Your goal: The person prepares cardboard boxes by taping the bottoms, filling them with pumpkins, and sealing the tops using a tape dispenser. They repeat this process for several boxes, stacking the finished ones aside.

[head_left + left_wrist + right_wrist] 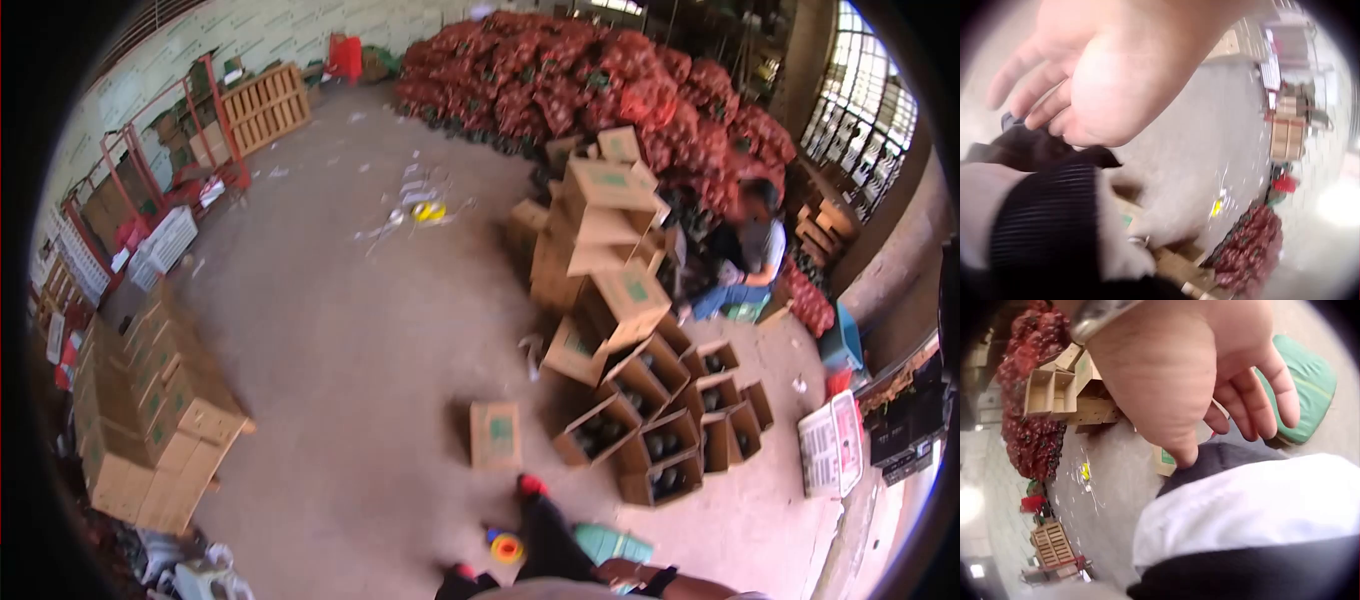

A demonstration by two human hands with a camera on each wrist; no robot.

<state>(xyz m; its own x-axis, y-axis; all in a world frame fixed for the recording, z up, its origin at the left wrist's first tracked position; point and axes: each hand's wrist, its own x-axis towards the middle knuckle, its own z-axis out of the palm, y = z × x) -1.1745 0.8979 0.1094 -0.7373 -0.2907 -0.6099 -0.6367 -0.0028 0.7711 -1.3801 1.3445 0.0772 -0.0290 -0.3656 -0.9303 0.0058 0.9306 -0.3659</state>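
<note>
The left hand (1085,81) hangs with its fingers loosely bent, holding nothing, beside dark trousers (1022,147) in the left wrist view. Relaxed and empty too, the right hand (1210,375) is near the dark trousers (1229,456), with a green padded object (1304,387) beyond its fingers. In the head view the right hand (622,572) is low at the frame's edge, by the green object (612,543); the left hand is out of that view. A closed carton (495,435) lies on the floor ahead of the feet, and a yellow-orange ring (507,547) is between the legs.
Open cartons (665,440) with dark round items stand front right, below piled empty cartons (600,220). Another person (755,250) sits beside red mesh sacks (600,80). Stacked closed cartons (150,430) stand left; a white crate (830,445) is at the right.
</note>
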